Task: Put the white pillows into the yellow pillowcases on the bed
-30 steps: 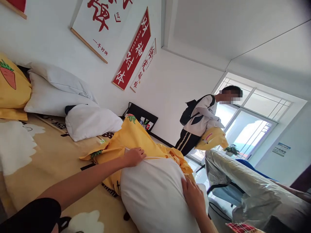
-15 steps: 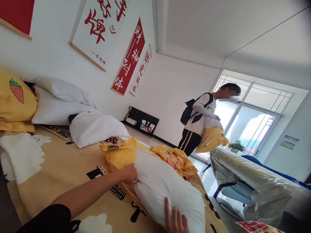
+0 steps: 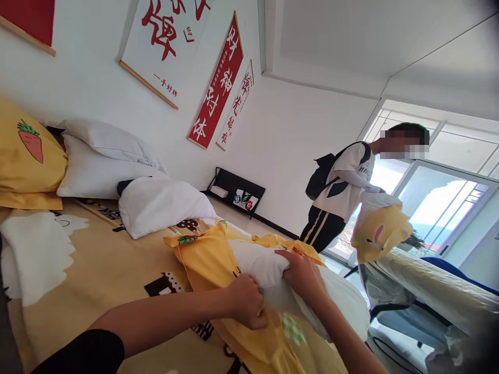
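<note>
A white pillow [image 3: 345, 298] lies on the bed with its far-left end inside a yellow pillowcase [image 3: 206, 259] printed with a carrot. My left hand [image 3: 247, 301] is closed in a fist on the pillowcase's edge, beside the pillow. A little to the right, my right hand [image 3: 302, 275] grips the top of the pillow, bunching its fabric. Part of the pillowcase with a green checked patch spreads below my hands. The fingertips of my left hand are hidden.
The bed has a tan patterned sheet [image 3: 117, 259]. White pillows [image 3: 163, 205] and a yellow carrot pillow [image 3: 29, 156] lie at the left. Near the window, a person [image 3: 346, 182] holds another yellow pillowcase [image 3: 380, 231]. A plastic-covered table [image 3: 436, 280] stands at the right.
My right hand has moved up from the pillow's near side and now grips its top. The pillowcase spreads out more below. The view has shifted, and the person appears farther right.
</note>
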`<state>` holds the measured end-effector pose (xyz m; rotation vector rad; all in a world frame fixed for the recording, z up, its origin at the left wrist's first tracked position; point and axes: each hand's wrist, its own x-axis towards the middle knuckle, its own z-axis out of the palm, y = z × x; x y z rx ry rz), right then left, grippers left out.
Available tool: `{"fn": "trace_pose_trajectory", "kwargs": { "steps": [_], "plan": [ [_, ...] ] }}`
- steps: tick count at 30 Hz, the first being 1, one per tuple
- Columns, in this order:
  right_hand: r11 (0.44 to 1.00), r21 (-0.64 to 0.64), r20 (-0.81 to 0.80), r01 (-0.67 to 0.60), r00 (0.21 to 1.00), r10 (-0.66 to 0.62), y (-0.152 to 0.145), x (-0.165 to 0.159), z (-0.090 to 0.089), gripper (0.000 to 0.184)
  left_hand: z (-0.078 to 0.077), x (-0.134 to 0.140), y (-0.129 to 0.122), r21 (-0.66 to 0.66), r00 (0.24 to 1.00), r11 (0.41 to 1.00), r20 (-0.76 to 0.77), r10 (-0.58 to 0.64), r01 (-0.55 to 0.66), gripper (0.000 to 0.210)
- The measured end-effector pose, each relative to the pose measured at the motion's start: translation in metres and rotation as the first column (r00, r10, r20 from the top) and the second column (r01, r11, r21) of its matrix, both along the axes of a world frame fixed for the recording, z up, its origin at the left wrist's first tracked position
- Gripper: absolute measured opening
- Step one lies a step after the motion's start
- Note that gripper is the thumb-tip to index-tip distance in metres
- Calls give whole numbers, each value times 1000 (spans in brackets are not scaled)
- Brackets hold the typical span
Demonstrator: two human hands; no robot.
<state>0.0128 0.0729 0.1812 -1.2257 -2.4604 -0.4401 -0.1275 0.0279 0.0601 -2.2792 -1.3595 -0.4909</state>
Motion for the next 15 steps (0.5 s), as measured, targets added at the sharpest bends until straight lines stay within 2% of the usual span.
{"fn": "trace_pose_trajectory", "kwargs": {
  "steps": [3, 5, 7, 10, 13, 15],
  "plan": [
    [999, 4, 8, -54, 998, 54, 16, -17, 10, 50, 15, -4, 8, 131, 989, 990, 127, -69, 52, 28],
    [994, -36, 70, -107, 992, 109, 26, -25, 2, 52, 19, -6, 15, 191, 979, 978, 163, -121, 89, 28],
    [982, -109, 152, -156, 973, 171, 33, -28, -19, 51, 16, -6, 24, 210, 976, 971, 156, -150, 116, 26],
    [960, -247, 202, -131, 962, 183, 36, -14, -61, 34, 8, -9, 46, 171, 983, 980, 133, -128, 105, 26],
    [904, -404, 150, -137, 966, 213, 27, 31, -96, 41, 11, -34, 70, 137, 985, 991, 173, -23, -1, 28],
    [873, -454, 139, -175, 955, 264, 17, 74, -112, 51, 17, -68, 77, 150, 965, 983, 253, 64, -104, 28]
  ]
}}
